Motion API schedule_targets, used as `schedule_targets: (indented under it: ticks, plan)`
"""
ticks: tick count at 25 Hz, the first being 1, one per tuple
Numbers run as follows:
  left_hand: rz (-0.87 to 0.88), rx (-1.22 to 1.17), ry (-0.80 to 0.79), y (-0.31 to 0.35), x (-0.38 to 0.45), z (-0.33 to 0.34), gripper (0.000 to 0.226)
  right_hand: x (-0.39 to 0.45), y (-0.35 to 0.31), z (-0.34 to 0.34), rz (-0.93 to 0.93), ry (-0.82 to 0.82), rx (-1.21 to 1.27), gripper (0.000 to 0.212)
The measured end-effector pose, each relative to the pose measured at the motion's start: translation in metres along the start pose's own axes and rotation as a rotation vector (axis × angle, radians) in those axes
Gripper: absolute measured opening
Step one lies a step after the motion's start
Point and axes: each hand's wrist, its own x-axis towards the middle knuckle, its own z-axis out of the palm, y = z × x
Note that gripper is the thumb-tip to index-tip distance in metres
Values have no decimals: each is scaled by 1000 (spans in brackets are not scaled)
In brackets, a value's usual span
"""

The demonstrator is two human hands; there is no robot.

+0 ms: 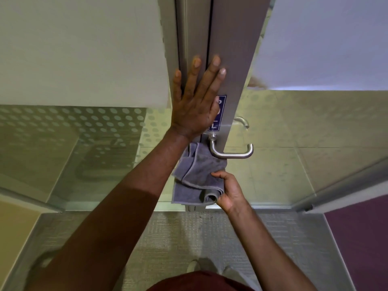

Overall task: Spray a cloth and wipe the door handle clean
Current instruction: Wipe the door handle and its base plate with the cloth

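A brushed steel lever door handle (233,152) sticks out from the grey metal door frame (235,59). My right hand (228,192) is shut on a folded grey cloth (197,177), whose upper edge touches the handle's bend from below and to the left. My left hand (197,97) lies flat with spread fingers on the door frame above the handle, partly covering a blue sign (219,114). No spray bottle is in view.
A second handle (241,121) shows on the far side through the glass door. Frosted dotted glass panels stand on both sides. A grey entrance mat (189,234) lies below, with purple carpet (361,238) at the right.
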Motion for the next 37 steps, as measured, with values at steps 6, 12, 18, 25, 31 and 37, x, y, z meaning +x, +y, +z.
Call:
schedule_targets:
  ticks: [6, 12, 18, 25, 31, 37]
  plan:
    - [1, -69, -117, 4, 3, -25, 61, -43, 12, -24, -46, -43, -22, 71]
    - [-222, -284, -275, 34, -33, -67, 44, -72, 15, -35, -205, -161, -205, 73]
    - [-790, -701, -476, 81, -107, -121, 44, -92, 1, -19, -483, 43, -377, 68]
    - [-1311, -1569, -795, 99, -131, -143, 68, -122, 10, 11, -782, -110, -834, 73]
    - [-1674, -1612, -611, 87, -137, -151, 59, -126, 3, 12, -900, -9, -867, 58]
    - [-1887, -1647, -569, 88, -139, -167, 71, -128, -8, 2, -952, 196, -1023, 60]
